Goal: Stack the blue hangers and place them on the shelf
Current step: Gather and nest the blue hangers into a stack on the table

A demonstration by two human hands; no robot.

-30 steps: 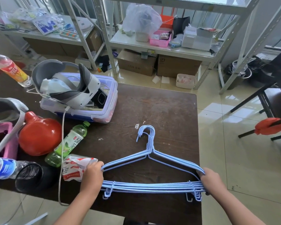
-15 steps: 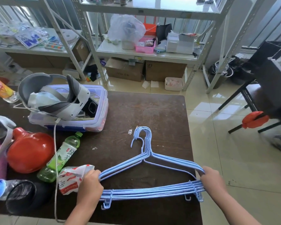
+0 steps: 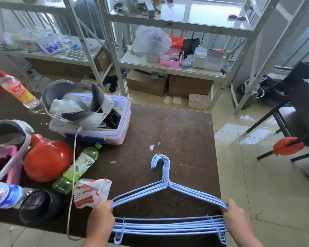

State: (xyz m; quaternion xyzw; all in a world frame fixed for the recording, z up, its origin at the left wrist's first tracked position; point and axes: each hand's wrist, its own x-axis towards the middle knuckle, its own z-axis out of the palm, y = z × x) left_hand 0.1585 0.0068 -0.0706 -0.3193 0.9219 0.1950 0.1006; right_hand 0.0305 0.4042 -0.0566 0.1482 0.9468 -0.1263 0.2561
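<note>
Biggest thing in view is the metal shelf unit across the top of the frame, its middle tier crowded with a plastic bag, a pink basket and boxes. The top tier looks barer on the right, so I'd guess that's the easier landing spot.

Below it, the dark brown table fills the centre. Its left half is cluttered: a clear storage bin with a white headset sitting in it, a red jug at mid-left, a green tea bottle lying beside it, and a crumpled snack wrapper just left of the hands.

The blue hangers lie at the lower centre, near the table's front edge, hooks pointing away and bunched together, bars lined up into one bundle.

The left hand wraps around the left corner of the bundle, and the right hand does the same at the right corner. Gripping both ends makes sense: it squeezes the wires together so the stack stays aligned and won't fan out when lifted.

Stacking looks basically done; carrying to the shelf is what's left.
</note>
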